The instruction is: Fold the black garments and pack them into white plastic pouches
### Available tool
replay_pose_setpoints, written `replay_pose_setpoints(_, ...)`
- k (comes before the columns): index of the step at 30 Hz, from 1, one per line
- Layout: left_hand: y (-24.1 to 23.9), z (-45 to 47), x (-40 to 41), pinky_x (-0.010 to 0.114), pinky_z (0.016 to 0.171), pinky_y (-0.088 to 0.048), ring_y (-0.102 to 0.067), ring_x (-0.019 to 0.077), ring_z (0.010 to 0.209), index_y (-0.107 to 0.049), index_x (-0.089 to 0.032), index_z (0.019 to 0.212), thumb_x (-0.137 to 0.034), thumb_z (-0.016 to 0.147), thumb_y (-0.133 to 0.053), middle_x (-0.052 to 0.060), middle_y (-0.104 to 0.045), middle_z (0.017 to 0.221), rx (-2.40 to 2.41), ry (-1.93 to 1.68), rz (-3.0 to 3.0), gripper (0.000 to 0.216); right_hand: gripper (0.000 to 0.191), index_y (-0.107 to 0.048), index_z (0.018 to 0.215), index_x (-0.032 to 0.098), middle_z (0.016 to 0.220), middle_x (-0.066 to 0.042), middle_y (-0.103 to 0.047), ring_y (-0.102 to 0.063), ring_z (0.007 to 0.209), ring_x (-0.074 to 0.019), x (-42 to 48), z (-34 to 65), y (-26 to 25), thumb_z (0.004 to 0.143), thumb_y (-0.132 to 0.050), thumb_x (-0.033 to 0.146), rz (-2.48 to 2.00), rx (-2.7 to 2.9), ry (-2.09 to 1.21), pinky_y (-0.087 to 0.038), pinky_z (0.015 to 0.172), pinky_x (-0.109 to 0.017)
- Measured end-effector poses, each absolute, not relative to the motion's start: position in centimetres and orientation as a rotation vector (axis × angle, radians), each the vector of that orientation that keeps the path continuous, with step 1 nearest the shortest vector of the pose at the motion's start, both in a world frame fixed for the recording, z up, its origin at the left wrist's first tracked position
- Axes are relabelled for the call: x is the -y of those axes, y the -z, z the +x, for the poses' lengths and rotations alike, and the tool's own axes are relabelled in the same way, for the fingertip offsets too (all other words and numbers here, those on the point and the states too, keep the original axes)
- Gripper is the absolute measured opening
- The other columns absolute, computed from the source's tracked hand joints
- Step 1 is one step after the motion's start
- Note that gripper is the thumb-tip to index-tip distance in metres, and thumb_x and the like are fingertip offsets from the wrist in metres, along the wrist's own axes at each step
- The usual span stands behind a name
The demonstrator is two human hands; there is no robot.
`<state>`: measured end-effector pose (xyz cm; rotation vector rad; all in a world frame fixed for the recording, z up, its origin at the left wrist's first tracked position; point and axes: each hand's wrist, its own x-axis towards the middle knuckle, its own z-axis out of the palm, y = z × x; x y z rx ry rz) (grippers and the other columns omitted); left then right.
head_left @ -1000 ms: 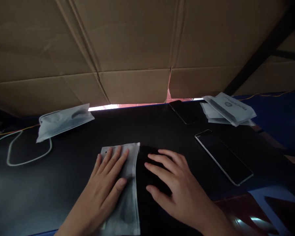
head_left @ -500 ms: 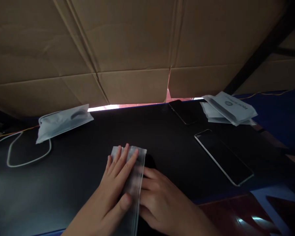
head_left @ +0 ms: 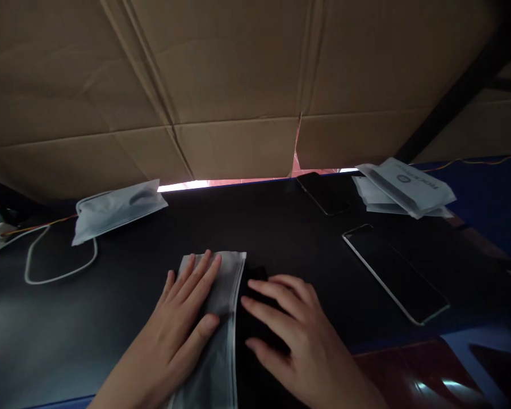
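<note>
My left hand [head_left: 179, 324] lies flat with fingers stretched out on a translucent white pouch [head_left: 215, 335] on the black table [head_left: 111, 318]. My right hand [head_left: 292, 335] rests with fingers spread on a black flat object [head_left: 255, 346], which pokes out of the pouch's right edge. How far the black object sits inside the pouch is hard to tell in the dim light.
A phone [head_left: 395, 274] with a pale rim lies to the right, another dark phone [head_left: 326, 192] further back. Stacked white pouches [head_left: 404, 187] sit at the back right, one pouch [head_left: 117, 209] and a white cable [head_left: 59, 261] at the left. A cardboard wall [head_left: 238, 85] rises behind the table.
The pouch was tilted up on its edge with my right fingers under it half a second ago; now it lies flat again, and my right hand is back on top of the black object.
</note>
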<state>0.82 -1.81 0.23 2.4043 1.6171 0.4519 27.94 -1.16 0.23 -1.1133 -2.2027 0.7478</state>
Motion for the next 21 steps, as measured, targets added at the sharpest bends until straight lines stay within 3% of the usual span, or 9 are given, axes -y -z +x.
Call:
replay_pose_setpoints(3,0.3,1.3,1.8,0.078,0.124,-0.027,-0.024,0.0384,0.168,-0.007,-0.041,0.177,-0.050,0.116,-0.034,0.005,-0.030,0.182,-1.608,-0.476,2.449,0.067,0.052,-0.070,0.146,0.025,0.146,-0.009,-0.072,-0.064,0.131,-0.0375,1.7,26.7,0.3,0.095,-0.080,0.020,-1.270,2.168,-0.632,-0.061,0.105,-0.061)
replay_pose_setpoints(5,0.3,2.1,1.8,0.078,0.123,-0.030,-0.024,0.0391,0.167,-0.006,-0.039,0.177,-0.051,0.116,-0.032,0.007,-0.029,0.182,-1.600,-0.488,2.473,0.067,0.046,-0.073,0.139,0.025,0.135,-0.008,-0.078,-0.069,0.116,-0.0346,2.0,25.4,0.3,0.094,-0.078,0.014,-1.305,2.151,-0.645,-0.065,0.096,-0.055)
replay_pose_setpoints(8,-0.2,3.3,2.2,0.076,0.123,-0.031,-0.022,0.0393,0.167,-0.003,-0.038,0.177,-0.054,0.116,-0.031,0.009,-0.026,0.183,-1.591,-0.490,2.476,0.069,0.034,-0.080,0.113,0.026,0.107,-0.004,-0.082,-0.070,0.092,-0.0276,2.1,23.8,0.2,0.091,-0.074,0.002,-1.297,2.076,-0.722,-0.064,0.079,-0.043)
replay_pose_setpoints(11,-0.7,3.6,2.8,0.072,0.125,-0.030,-0.022,0.0374,0.167,-0.002,-0.037,0.177,-0.057,0.116,-0.031,0.008,-0.023,0.183,-1.556,-0.518,2.445,0.072,0.033,-0.082,0.098,0.027,0.094,-0.001,-0.081,-0.070,0.086,-0.0232,1.8,23.3,-0.2,0.090,-0.071,-0.003,-1.111,1.922,-0.854,-0.061,0.078,-0.035)
replay_pose_setpoints(15,-1.2,3.3,3.6,0.066,0.125,-0.034,-0.024,0.0348,0.168,-0.002,-0.035,0.178,-0.063,0.114,-0.029,0.007,-0.024,0.183,-1.532,-0.545,2.393,0.075,0.033,-0.083,0.116,0.030,0.109,0.001,-0.085,-0.076,0.099,-0.0195,1.5,23.8,-1.0,0.097,-0.072,0.005,-0.922,1.760,-1.183,-0.061,0.093,-0.030)
replay_pose_setpoints(21,-2.0,4.0,3.6,0.069,0.126,-0.030,-0.022,0.0379,0.168,-0.008,-0.035,0.178,-0.073,0.109,-0.021,0.006,-0.023,0.183,-1.505,-0.564,2.431,0.079,0.067,-0.074,0.141,0.035,0.135,0.001,-0.080,-0.075,0.124,-0.0208,2.1,23.7,-1.3,0.086,-0.069,-0.004,-0.965,1.841,-1.271,-0.057,0.110,-0.029)
